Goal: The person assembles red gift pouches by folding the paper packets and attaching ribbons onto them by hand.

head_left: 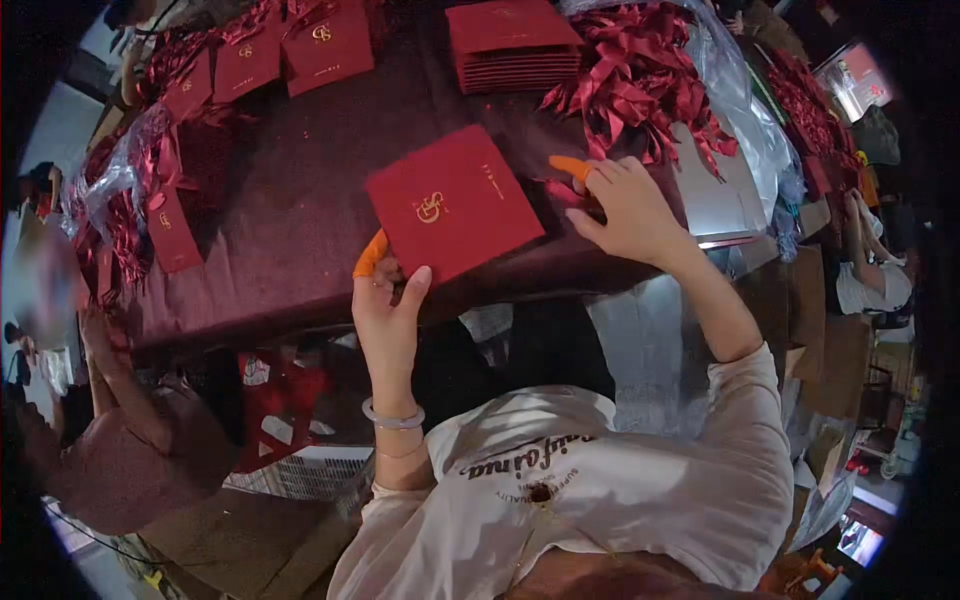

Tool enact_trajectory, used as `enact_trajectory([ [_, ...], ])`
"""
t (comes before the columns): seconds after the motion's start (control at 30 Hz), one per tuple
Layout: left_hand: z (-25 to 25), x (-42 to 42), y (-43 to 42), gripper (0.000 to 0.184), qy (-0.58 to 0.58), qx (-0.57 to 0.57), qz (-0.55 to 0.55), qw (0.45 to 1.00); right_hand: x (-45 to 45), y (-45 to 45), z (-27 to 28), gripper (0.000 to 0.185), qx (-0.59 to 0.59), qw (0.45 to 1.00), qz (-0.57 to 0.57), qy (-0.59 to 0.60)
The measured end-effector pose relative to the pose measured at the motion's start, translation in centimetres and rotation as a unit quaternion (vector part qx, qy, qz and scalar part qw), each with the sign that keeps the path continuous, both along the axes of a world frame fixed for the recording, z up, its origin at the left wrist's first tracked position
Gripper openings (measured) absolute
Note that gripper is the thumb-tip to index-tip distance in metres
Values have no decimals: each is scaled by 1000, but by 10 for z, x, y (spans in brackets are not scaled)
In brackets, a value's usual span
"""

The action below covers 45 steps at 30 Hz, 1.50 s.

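My left hand [385, 300] grips a square red card [455, 205] at its near left corner, thumb on top and fingers underneath. Gold lettering shows on the card's face, and it is tilted above the table. Just off the card's right edge, my right hand [630, 208] has its fingers curled around a short piece of dark red ribbon [568, 193]; the grip is partly hidden. Orange finger covers are on both hands. Beyond my right hand lies a heap of loose red ribbons [640, 75], beside a stack of red cards [515, 50].
A dark red cloth covers the table [270, 220]. More red cards [328, 50] with ribbons lie along its far left side. Clear plastic wrap [735, 75] edges the ribbon heap on the right. Another person [150, 440] sits at the left; others are at the right.
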<state>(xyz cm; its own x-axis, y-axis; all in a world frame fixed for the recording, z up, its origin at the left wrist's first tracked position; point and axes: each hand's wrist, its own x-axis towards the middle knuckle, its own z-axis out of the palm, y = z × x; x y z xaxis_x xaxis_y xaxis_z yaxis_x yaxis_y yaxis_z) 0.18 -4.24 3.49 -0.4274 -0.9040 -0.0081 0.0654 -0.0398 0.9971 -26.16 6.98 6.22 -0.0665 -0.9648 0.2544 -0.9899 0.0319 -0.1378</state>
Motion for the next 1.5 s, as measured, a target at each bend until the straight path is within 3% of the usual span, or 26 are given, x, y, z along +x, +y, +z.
enact_trajectory([
  [0.07,0,0,0,45,8,-12,10,1000,3,-6,-1,35,21,999,-13,21],
  [0.13,0,2,0,44,-3,-19,-1,1000,9,-20,-7,37,-104,990,-30,86],
  [0.2,2,0,2,44,0,-14,10,1000,9,-30,-15,28,-104,993,-16,54],
  [0.3,1,3,2,46,-4,-9,20,1000,5,-42,-25,16,-111,990,-13,-82],
  [0.4,9,4,3,49,-3,-15,15,1000,23,-48,-5,12,-183,919,-51,-345],
  [0.47,10,5,4,54,-9,11,-14,1000,41,-52,-1,13,-166,898,-13,-406],
  [0.5,8,2,3,55,63,43,-23,997,50,-53,2,14,-155,874,15,-461],
  [0.53,6,2,2,55,59,45,-21,997,60,-54,8,15,-151,905,69,-391],
  [0.63,0,3,0,55,36,59,-20,997,87,-63,2,16,-109,905,145,-385],
  [0.8,-2,5,-1,55,39,65,-15,997,98,-68,-8,17,-87,923,137,-348],
  [0.87,-4,5,-2,53,41,64,-14,997,96,-68,-8,16,-116,950,156,-245],
  [1.1,-10,3,-2,53,42,46,-11,998,94,-67,-7,16,-106,960,171,-197],
  [1.5,-11,2,1,54,41,43,5,998,102,-66,7,17,-86,970,228,29],
])
